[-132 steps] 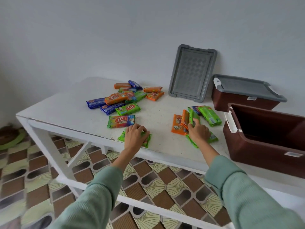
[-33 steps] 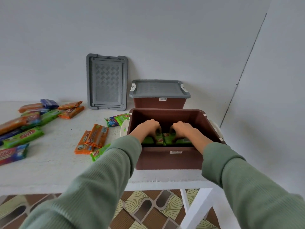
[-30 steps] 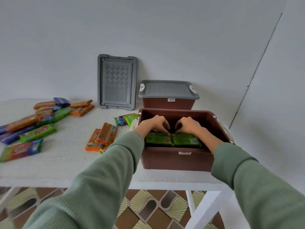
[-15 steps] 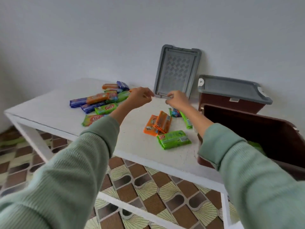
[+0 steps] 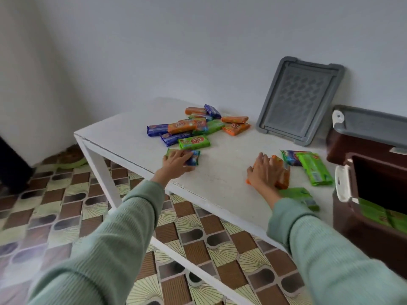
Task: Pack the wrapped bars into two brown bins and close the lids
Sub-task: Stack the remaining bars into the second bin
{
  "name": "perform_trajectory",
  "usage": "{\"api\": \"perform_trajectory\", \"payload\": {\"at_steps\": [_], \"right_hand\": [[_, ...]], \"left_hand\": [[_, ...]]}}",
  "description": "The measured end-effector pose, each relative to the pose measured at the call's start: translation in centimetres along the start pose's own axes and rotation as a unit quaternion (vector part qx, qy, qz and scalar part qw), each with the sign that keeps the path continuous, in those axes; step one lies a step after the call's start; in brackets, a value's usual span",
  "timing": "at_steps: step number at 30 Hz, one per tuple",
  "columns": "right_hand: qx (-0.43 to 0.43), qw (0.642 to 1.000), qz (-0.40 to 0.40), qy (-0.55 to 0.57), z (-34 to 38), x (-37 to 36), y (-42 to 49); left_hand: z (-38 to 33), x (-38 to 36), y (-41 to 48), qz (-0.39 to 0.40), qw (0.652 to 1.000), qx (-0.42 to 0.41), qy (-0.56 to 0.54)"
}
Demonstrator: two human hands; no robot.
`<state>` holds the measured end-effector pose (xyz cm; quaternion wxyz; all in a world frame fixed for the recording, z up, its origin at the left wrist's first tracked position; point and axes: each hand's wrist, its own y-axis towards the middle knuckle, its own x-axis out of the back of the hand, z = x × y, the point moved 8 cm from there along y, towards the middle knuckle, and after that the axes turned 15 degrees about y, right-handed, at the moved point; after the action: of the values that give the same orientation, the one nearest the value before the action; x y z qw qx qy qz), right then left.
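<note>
My left hand (image 5: 176, 161) lies flat on a multicoloured wrapped bar (image 5: 193, 157) near the table's front edge, fingers spread over it. My right hand (image 5: 263, 172) rests palm-down on a small stack of orange bars (image 5: 283, 176). Neither bar is lifted. The open brown bin (image 5: 363, 236) stands at the right edge with green bars (image 5: 383, 215) inside. Behind it the second brown bin (image 5: 350, 148) has its grey lid (image 5: 372, 121) on. A pile of orange, blue and green bars (image 5: 193, 127) lies at the table's middle back.
A loose grey lid (image 5: 299, 100) leans on the wall behind the bars. Green bars (image 5: 315, 169) lie left of the open bin, and one more green bar (image 5: 302, 197) sits by my right sleeve. The white table (image 5: 222, 170) stands over a patterned tile floor.
Both hands left the open bin after laying green bars in it, crossed over the table and came down on bars. The view swung left.
</note>
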<state>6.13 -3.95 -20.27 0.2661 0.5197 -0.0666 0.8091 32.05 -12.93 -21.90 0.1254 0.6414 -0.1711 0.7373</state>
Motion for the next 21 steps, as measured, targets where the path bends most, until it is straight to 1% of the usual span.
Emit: {"api": "perform_trajectory", "payload": {"at_steps": [2, 4, 5, 7, 9, 10, 11, 14, 17, 19, 21], "right_hand": [[0.007, 0.999, -0.029, 0.030, -0.2, 0.5, -0.2], [0.022, 0.997, -0.063, 0.046, -0.4, 1.3, -0.4], [0.015, 0.996, -0.073, 0.048, -0.8, 1.7, -0.5], [-0.053, 0.994, -0.077, 0.057, -2.6, 2.2, -0.7], [-0.149, 0.983, -0.068, 0.088, -4.5, 2.5, -1.1], [-0.177, 0.978, -0.056, 0.096, -5.0, 2.5, -1.2], [-0.185, 0.977, -0.043, 0.093, -5.2, 2.4, -1.2], [-0.195, 0.974, -0.014, 0.111, -5.7, 2.8, -0.4], [-0.221, 0.959, 0.001, 0.178, -5.8, 4.1, 0.4], [-0.196, 0.960, 0.015, 0.197, -4.8, 5.5, 0.9], [-0.165, 0.964, 0.010, 0.209, -3.6, 7.5, 1.5]], "left_hand": [[0.0, 0.5, 0.0, -0.032, 0.997, 0.002, 0.064], [0.1, 1.0, 0.1, -0.050, 0.994, 0.006, 0.098], [0.1, 1.2, 0.2, -0.054, 0.993, 0.008, 0.105], [0.1, 1.4, 0.3, -0.064, 0.992, 0.014, 0.107], [0.2, 1.2, 0.3, -0.074, 0.994, 0.021, 0.076], [0.2, 1.1, 0.2, -0.075, 0.995, 0.024, 0.054], [0.2, 1.0, 0.1, -0.073, 0.996, 0.025, 0.034], [-0.1, 1.6, 0.2, -0.065, 0.997, 0.033, 0.017], [-0.1, 2.4, 0.1, -0.056, 0.992, 0.097, -0.052], [-0.7, 3.4, -0.1, -0.064, 0.984, 0.113, -0.120], [-2.5, 6.0, -0.1, -0.090, 0.980, 0.084, -0.157]]}}
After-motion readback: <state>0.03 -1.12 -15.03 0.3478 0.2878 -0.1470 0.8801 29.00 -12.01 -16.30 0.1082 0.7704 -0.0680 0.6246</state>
